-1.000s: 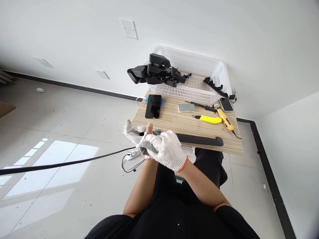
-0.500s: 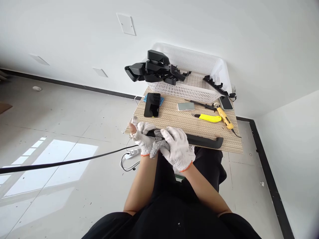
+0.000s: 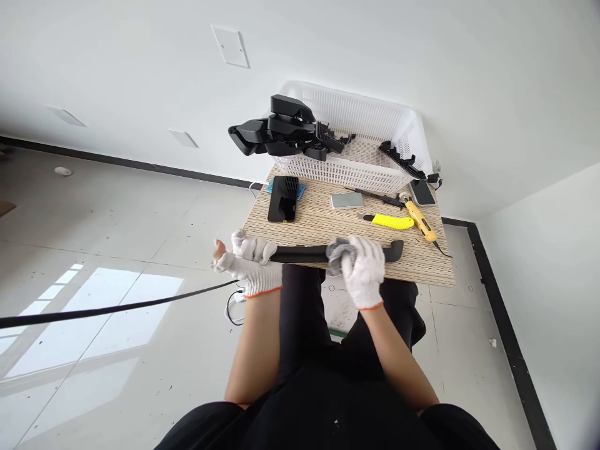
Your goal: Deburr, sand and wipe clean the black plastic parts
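Observation:
A long black plastic trim piece (image 3: 304, 254) lies along the near edge of the table, its right end hooked upward. My left hand (image 3: 250, 262), in a white knit glove with a bare thumb tip, is closed around the left end of this piece. Pressed onto the piece toward its right end is a grey cloth (image 3: 341, 251), bunched under the fingers of my gloved right hand (image 3: 364, 272). The cloth and fingers hide part of the trim piece.
A white plastic basket (image 3: 347, 172) with black plastic parts (image 3: 285, 128) stands at the table's back. On the wood-grain table (image 3: 319, 222) lie a black phone (image 3: 284, 199), a yellow-handled knife (image 3: 392, 222), a yellow corded tool (image 3: 420, 220), a grey block (image 3: 347, 200) and another phone (image 3: 422, 192).
My right hand has slid to the right along the trim piece with the grey cloth. My left hand and the piece have shifted left, so the hands are farther apart.

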{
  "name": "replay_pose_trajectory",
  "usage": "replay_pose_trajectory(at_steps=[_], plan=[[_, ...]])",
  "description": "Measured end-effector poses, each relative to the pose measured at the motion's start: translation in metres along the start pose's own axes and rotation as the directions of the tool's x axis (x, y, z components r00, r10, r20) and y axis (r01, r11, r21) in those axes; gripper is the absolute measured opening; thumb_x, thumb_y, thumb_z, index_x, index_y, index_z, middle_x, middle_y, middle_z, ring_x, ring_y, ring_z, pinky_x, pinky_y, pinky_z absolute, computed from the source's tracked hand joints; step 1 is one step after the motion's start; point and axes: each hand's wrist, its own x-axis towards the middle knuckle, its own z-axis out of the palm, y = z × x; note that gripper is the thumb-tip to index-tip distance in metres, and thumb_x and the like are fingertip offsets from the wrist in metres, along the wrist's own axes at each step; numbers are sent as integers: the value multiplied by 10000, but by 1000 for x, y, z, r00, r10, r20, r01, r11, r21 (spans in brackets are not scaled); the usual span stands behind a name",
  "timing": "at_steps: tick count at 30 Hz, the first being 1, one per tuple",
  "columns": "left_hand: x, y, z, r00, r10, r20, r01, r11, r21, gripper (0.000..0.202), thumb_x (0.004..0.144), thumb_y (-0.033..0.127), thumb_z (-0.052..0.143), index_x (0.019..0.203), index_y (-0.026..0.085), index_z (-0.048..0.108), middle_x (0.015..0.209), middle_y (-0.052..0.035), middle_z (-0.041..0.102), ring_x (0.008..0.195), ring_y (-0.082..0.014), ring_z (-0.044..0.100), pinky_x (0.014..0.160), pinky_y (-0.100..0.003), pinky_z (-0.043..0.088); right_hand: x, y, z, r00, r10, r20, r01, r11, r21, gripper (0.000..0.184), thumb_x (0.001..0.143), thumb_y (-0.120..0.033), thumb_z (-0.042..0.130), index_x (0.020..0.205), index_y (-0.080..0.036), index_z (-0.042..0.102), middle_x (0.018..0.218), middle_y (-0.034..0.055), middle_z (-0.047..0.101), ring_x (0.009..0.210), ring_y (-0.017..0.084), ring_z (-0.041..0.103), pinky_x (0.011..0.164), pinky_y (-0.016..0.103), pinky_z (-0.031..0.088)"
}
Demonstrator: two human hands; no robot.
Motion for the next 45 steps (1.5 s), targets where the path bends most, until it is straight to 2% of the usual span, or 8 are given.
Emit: replay_pose_trajectory(at_steps=[4,9,12,15,21,33,41,45], plan=[[3,10,-4,998,33,-62,-32,999,19,362,876,524,598,764,184,542,431,131,114,350,-42,117,352,-181,175,2,35,-28,962,240,-132,-250,966,-71,393,1016,-391,493,1266,-179,710,1280,154,708,1202,327,628,1087,554,452],[15,2,-16,999,28,-29,-28,999,22,378,832,539,665,760,183,560,436,133,84,348,-47,104,344,-192,166,7,22,-62,915,180,-362,-231,967,-104,610,1028,-482,469,1540,-149,488,1629,190,380,1486,391,381,1174,606,381],[22,-13,-22,999,-12,47,11,999,32,363,788,527,687,748,189,562,433,136,79,357,-53,73,339,-202,123,3,-6,-47,998,25,-53,-31,993,-115,610,1033,-506,464,1562,-202,470,1663,149,346,1528,398,316,1200,616,353],[24,-32,-25,1000,-29,3,29,994,106,368,798,539,681,748,204,538,442,127,137,367,-65,120,364,-223,147,-11,-37,-5,947,-195,256,217,974,-60,612,1031,-519,474,1545,-186,490,1602,154,462,1498,387,375,1229,643,283],[29,-40,-29,987,1,-163,26,986,166,467,875,627,601,723,212,451,476,106,244,413,-82,321,489,-236,351,-24,-67,42,890,-370,267,382,924,9,630,1042,-473,461,1604,-196,396,1699,72,316,1564,327,254,1301,573,116],[30,-28,-15,986,-54,-161,88,973,213,221,834,359,554,689,199,511,457,108,118,384,-77,61,341,-232,70,-45,68,-42,961,-251,113,263,959,-106,408,1022,-397,465,1361,-324,680,1606,54,455,1489,351,375,1238,634,247],[30,-32,-15,986,-25,-166,64,970,233,222,816,341,586,670,200,497,443,109,141,371,-71,90,333,-230,99,11,-41,34,847,-441,297,449,892,44,426,991,-541,531,1350,-374,689,1437,71,590,1313,301,503,1224,549,264],[33,-23,-18,988,-69,-140,101,968,232,255,817,382,619,678,203,502,427,113,132,361,-67,83,330,-224,101,14,-36,28,819,-489,299,489,869,82,407,1006,-509,526,1350,-361,686,1437,78,578,1250,265,521,1204,497,307]])
